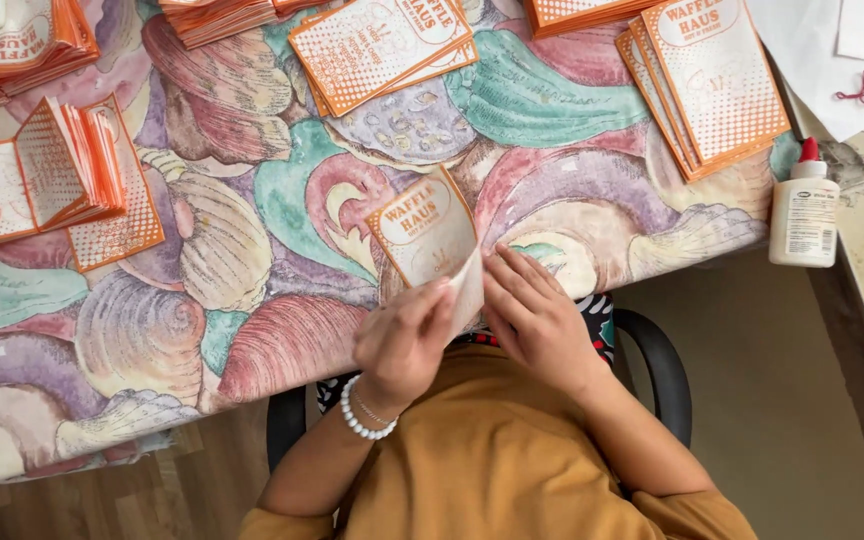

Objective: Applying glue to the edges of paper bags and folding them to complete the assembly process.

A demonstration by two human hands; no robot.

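The paper bag (pixel 430 235) sits half-folded in my left hand (pixel 404 340) and right hand (pixel 535 318), both pinched on it, with finished stacks (pixel 717 80) far across the worktop (pixel 252 260).

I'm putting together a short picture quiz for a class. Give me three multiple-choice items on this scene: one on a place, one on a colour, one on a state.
1. Where does the white glue bottle stand?
A. At the tablecloth's right edge
B. Between the two hands
C. On the paper stacks at far left

2. What colour is the print on the paper bag being held?
A. Blue
B. Orange
C. Green

3. How is that paper bag held?
A. Lying flat, untouched
B. Crumpled in one fist
C. Pinched by the left hand, with the right hand at its folded edge

Answers:
1. A, it stands upright at the right edge of the shell-patterned tablecloth.
2. B, its border and dots are orange.
3. C, both hands touch it near the table's edge.
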